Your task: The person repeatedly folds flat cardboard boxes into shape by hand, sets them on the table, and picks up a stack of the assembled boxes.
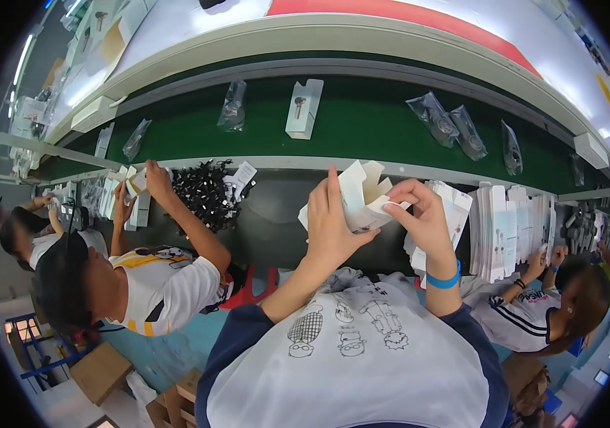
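Note:
Between my hands is a small white carton (356, 202) with its top flaps standing up. My left hand (330, 225) wraps round its left side and base, thumb underneath. The fingers of my right hand (422, 216) pinch the carton's right edge near a flap; a blue band circles that wrist. The inside of the carton is mostly hidden by the flaps. Just right of my right hand lie flattened cartons (455, 207), and further right stands a row of more flat cartons (494, 232). Left of my left hand is a heap of small black parts (205, 196) with white leaflets (243, 176).
Beyond the bench runs a green conveyor belt (362, 118) carrying a closed white box (305, 108) and several bagged items (433, 121). A person (155, 285) sits close on my left, handling a carton. Another person (526, 307) sits on my right.

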`<action>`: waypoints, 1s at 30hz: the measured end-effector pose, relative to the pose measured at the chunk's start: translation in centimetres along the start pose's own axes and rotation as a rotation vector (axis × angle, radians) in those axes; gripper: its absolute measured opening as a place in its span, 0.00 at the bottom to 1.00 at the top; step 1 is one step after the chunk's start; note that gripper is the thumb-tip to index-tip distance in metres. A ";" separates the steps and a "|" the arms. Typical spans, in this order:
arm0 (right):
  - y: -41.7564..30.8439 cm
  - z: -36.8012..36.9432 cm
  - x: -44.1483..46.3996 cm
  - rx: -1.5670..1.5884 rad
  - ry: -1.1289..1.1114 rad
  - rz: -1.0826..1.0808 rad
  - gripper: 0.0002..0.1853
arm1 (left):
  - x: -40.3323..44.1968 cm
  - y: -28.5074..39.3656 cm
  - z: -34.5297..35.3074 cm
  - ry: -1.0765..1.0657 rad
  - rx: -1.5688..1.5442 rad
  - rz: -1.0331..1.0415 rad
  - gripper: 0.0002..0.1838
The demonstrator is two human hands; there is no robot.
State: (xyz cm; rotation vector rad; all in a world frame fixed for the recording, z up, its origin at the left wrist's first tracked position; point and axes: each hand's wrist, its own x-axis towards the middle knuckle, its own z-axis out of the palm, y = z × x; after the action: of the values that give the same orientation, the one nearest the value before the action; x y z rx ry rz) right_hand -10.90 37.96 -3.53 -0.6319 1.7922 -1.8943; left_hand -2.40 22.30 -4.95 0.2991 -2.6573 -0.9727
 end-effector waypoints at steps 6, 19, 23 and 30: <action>0.9 3.1 -1.8 -0.077 0.150 -0.154 0.52 | 0.8 0.3 -1.2 0.040 -0.666 -0.380 0.32; -1.3 1.5 -1.8 0.388 0.048 -0.200 0.48 | -0.1 0.7 1.5 0.169 -0.464 0.185 0.57; -0.9 2.8 -0.8 0.538 0.357 -0.011 0.32 | 0.4 2.4 2.1 0.269 -0.163 0.413 0.53; -0.3 1.2 -0.9 0.910 0.046 0.107 0.25 | 0.0 1.8 0.8 0.118 -0.317 0.425 0.45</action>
State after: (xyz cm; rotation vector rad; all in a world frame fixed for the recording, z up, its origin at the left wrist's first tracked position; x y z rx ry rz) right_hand -9.43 37.55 -3.21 -0.1494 0.7816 -2.3471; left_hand -2.81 24.18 -4.34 -0.2601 -2.2751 -1.1599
